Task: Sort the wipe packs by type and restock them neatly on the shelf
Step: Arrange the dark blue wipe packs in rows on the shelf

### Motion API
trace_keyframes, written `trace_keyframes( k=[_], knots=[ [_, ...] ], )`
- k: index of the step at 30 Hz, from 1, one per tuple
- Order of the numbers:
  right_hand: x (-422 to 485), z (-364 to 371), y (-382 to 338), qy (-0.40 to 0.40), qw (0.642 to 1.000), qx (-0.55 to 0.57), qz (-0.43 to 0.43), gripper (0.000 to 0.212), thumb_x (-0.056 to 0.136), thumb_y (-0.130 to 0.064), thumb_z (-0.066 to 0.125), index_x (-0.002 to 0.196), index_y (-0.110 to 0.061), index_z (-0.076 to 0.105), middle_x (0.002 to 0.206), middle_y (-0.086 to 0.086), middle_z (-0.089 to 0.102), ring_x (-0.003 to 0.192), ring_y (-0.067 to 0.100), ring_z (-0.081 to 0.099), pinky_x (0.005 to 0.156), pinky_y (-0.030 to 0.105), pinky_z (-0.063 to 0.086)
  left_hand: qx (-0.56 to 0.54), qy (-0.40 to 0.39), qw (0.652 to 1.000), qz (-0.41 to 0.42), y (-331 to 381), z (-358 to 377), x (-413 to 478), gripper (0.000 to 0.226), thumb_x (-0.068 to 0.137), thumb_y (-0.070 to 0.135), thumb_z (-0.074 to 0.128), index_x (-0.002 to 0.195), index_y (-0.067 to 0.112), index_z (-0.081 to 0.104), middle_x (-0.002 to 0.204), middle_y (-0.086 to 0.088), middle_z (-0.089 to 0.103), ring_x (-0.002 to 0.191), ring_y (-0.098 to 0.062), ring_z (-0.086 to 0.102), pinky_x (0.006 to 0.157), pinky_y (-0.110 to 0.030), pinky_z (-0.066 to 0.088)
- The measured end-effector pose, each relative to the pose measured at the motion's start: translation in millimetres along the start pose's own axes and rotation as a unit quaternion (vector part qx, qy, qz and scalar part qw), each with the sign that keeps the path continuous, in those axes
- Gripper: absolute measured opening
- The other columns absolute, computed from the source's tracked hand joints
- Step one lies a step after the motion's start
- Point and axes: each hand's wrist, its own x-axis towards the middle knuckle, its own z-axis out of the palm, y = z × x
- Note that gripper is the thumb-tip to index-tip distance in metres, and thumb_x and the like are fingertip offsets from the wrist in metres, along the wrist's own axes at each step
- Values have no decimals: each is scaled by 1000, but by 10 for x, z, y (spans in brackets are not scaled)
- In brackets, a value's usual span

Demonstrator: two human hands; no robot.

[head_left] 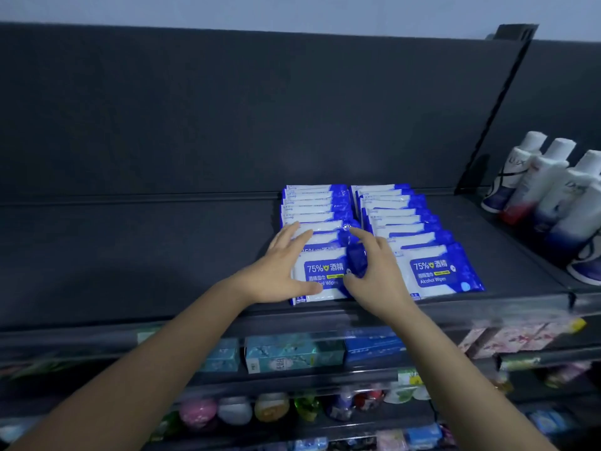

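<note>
Wipe packs: two rows of blue-and-white alcohol wipe packs, all one type, stand overlapped on the shelf (130, 255), right of its middle.
Left row (312, 203): about eight packs; the overlap makes the count uncertain.
Right row (396, 216): about nine packs, fanning slightly rightward toward the front.
Left grip (280, 266): a bare hand with fingers straight and spread apart, laid on the left side of the left row's front packs, thumb on the front pack (325, 275).
Right grip (377, 270): a bare hand with forefinger straight against the right side of the same row. The front pack's blue end sits in the fork between thumb and forefinger, not clamped.
Edges: both front packs lie at the shelf's front lip (422, 315). The rearmost packs reach the back panel (227, 109). A narrow gap runs between the rows.
Open room: the dark shelf board shows wide to the left of the left row, and a smaller strip shows right of the right row's front pack (435, 271).
Divider: one dark slanted bracket (494, 118) bounds the shelf on the right.
Bottles (540, 183): at least five, white, leaning on the next shelf beyond the bracket.
Below: lower shelves hold teal boxes (292, 351) and blurred goods I cannot count.
</note>
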Motion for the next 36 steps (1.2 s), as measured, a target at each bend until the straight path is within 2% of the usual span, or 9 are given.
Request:
trace_keyframes(
  k=[4,7,12,21,23,26,29,33,36],
  knots=[
    [3,1,52,-20,997,-75,-22,75,78,-28,73,144,-23,37,153,5,19,142,20,18,112,29,19,13,-2,1000,15,-6,-26,18,97,82,43,70,153,27,5,157,18,-14,142,3,-14,120,-30,10],
    [76,-59,74,-59,994,-86,-29,88,77,-41,75,149,-24,27,159,0,11,146,15,8,115,27,13,98,44,994,8,-9,-29,104,103,77,64,62,153,24,4,159,12,-10,141,2,-17,119,-33,-11],
    [259,-114,-2,-167,976,-132,-41,108,75,-52,73,154,-26,5,160,-9,-7,147,7,-8,117,28,5,204,35,978,3,-41,-109,339,117,71,82,47,153,16,-5,161,2,-11,146,-8,-14,120,-34,-9],
    [184,-93,3,-202,961,-181,-46,106,78,-64,61,154,-24,-2,161,-7,-8,147,8,-8,116,25,1,253,24,966,37,-164,-73,320,122,63,94,24,154,17,-4,161,2,-9,147,-8,-10,120,-34,-9],
    [195,-119,-15,-186,954,-229,-62,107,77,-71,55,154,-21,0,161,-4,-3,148,10,-4,117,28,0,271,42,961,43,-162,-73,311,120,61,93,17,154,18,-1,161,4,-7,147,-7,-8,120,-37,-10],
    [102,-175,-20,-114,921,-355,-115,111,71,-87,26,154,-18,0,161,-2,4,148,12,0,120,39,-6,278,76,955,66,-109,-58,228,107,69,86,9,154,21,3,161,6,-2,147,-7,-4,120,-38,-8],
    [-100,-262,9,-48,916,-380,-120,108,73,-87,8,154,-16,6,160,4,12,148,18,9,121,40,-1,265,120,952,97,21,-18,116,88,81,72,5,153,22,12,161,6,10,147,-11,7,120,-36,0],
    [-508,-396,56,55,927,-363,-81,79,91,-67,24,147,-13,36,145,13,46,133,30,44,114,42,25,251,139,948,141,358,97,-22,78,87,63,15,150,18,27,156,0,28,143,-19,25,119,-37,11],
    [-1047,-489,110,125,910,-395,-20,66,89,-54,42,139,-10,47,132,12,57,118,31,55,102,44,42,262,105,938,201,641,324,-125,76,88,61,20,146,14,38,152,-3,36,138,-23,36,116,-41,22]
  ],
)
